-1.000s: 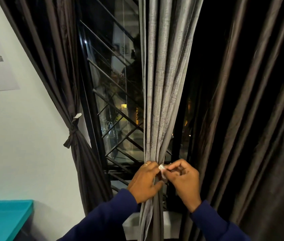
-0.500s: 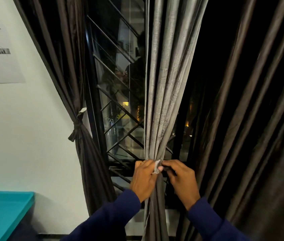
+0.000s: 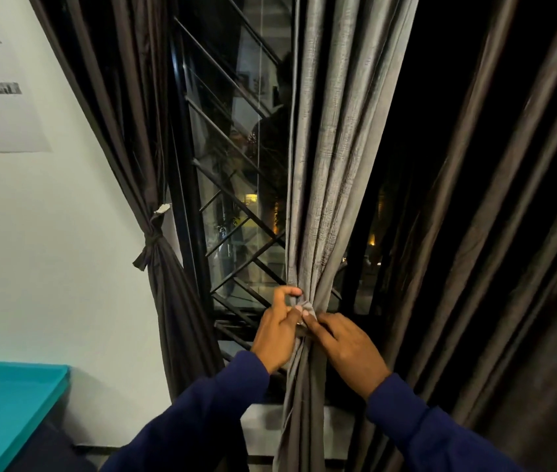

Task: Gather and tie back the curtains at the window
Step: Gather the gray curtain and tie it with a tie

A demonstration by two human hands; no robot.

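Since a second ago both hands sit higher on the gathered grey woven curtain [image 3: 321,185]. Left hand [image 3: 279,330] and right hand [image 3: 347,345] fingers pinch its small grey fabric tie end [image 3: 308,310]. Cloth looks soft, light, slippy; hold at the cinched waist.

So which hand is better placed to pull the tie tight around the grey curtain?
Probably the right hand: its fingertips pinch the light strip end at the gathered grey pleated curtain. The left hand is curled against the bundle, steadying it.

Left hand [image 3: 279,332], right hand [image 3: 348,347] pinching tie [image 3: 307,310], gathered grey curtain [image 3: 330,172]
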